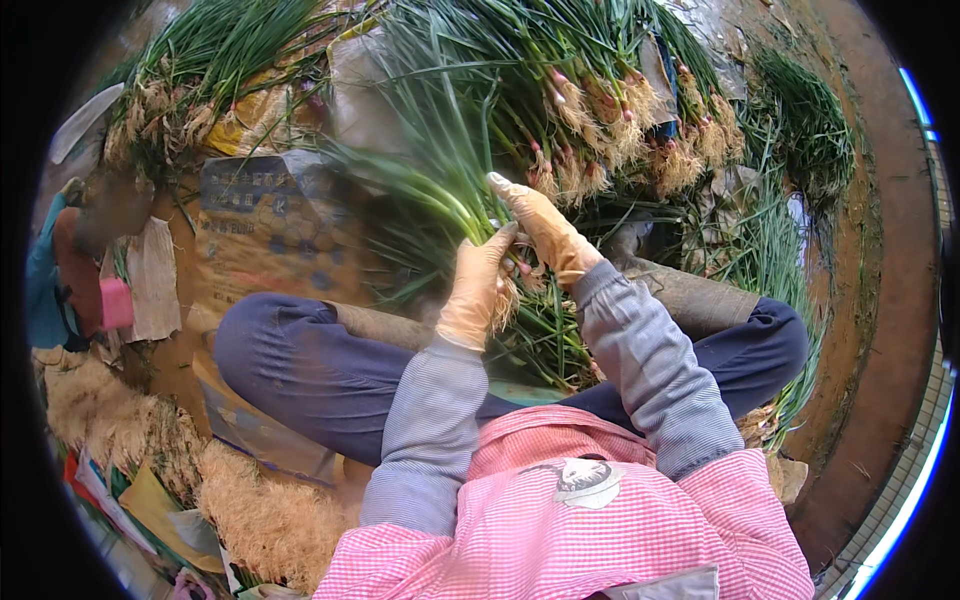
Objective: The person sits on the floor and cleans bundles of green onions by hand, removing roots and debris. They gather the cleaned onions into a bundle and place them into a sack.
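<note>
Both my hands wear pale, thin gloves. My left hand [480, 277] is closed around the lower stems of a bunch of green onions [457, 206], whose leaves fan up and to the left, partly blurred. Roots hang below that fist. Against the right side of the same bunch is my right hand [544, 225], its index finger stretched along the stems and its other fingers curled near the reddish bulbs; whether they grip a stem is hidden. Loose green leaves and stalks [544, 337] lie between my crossed legs, under the hands.
Piles of green onions with pale roots lie ahead [585, 112], at upper left [217, 52] and at right [802, 120]. A printed sack [277, 247] lies flat at left. Root-covered bundles [262, 510] are at lower left. Another person's teal sleeve [45, 262] shows at far left.
</note>
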Motion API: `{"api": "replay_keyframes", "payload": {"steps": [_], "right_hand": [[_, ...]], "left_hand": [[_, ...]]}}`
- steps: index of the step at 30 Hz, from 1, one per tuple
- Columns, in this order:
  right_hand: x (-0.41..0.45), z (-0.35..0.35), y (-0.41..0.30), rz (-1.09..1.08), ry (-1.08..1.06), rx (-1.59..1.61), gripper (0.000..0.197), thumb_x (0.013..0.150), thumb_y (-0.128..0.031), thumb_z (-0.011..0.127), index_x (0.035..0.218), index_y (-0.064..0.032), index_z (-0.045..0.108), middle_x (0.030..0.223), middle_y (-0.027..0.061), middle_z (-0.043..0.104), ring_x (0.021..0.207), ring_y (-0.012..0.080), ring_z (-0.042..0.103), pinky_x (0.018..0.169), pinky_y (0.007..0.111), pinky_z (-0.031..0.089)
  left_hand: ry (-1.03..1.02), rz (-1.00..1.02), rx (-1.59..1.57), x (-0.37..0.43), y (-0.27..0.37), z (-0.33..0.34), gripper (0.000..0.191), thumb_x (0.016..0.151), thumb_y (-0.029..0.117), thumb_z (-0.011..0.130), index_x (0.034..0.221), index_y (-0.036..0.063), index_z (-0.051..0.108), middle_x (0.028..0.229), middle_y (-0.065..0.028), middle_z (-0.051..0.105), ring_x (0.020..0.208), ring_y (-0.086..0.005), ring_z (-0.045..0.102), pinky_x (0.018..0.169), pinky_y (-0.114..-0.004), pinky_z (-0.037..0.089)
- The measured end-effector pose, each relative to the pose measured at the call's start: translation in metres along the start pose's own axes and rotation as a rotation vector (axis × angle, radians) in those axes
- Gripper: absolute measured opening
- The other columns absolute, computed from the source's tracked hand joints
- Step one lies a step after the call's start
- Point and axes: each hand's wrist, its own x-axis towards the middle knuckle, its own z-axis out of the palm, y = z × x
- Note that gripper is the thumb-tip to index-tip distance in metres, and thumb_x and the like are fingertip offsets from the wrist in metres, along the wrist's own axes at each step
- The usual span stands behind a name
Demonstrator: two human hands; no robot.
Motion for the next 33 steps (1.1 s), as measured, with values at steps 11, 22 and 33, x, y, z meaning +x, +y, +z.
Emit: {"api": "replay_keyframes", "payload": {"steps": [11, 22, 33], "right_hand": [[-0.037, -0.029, -0.009, -0.386, 0.632, 0.636, 0.03, 0.099, -0.038, 0.044, 0.095, -0.0108, 0.056, 0.057, -0.0105, 0.031, 0.041, 0.0045, 0.025, 0.036, 0.024, 0.018], [-0.053, 0.029, -0.004, -0.227, 0.19, 0.239, 0.028, 0.103, -0.029, 0.05, 0.096, -0.0051, 0.062, 0.065, -0.0048, 0.048, 0.052, 0.0044, 0.039, 0.048, 0.021, 0.034], [-0.103, -0.055, -0.015, 0.104, 0.147, -1.251, 0.055, 0.094, -0.055, 0.053, 0.12, -0.0064, 0.061, 0.087, 0.0124, 0.07, 0.083, 0.0242, 0.068, 0.075, 0.034, 0.052]], "left_hand": [[0.081, 0.031, -0.037, -0.011, 0.008, -0.004, 0.028, 0.093, 0.024, 0.065, 0.1, -0.0024, 0.063, 0.074, -0.0106, 0.066, 0.05, -0.0141, 0.059, 0.043, -0.024, 0.047], [0.087, 0.057, -0.105, -0.032, 0.014, 0.014, 0.021, 0.096, 0.02, 0.062, 0.105, 0.0016, 0.063, 0.077, -0.0055, 0.065, 0.049, -0.0105, 0.057, 0.041, -0.022, 0.048], [-0.063, 0.197, 0.026, -0.017, 0.018, 0.017, 0.026, 0.101, 0.023, 0.052, 0.12, 0.0056, 0.058, 0.082, -0.0062, 0.068, 0.047, -0.0077, 0.057, 0.034, -0.018, 0.039]]}}
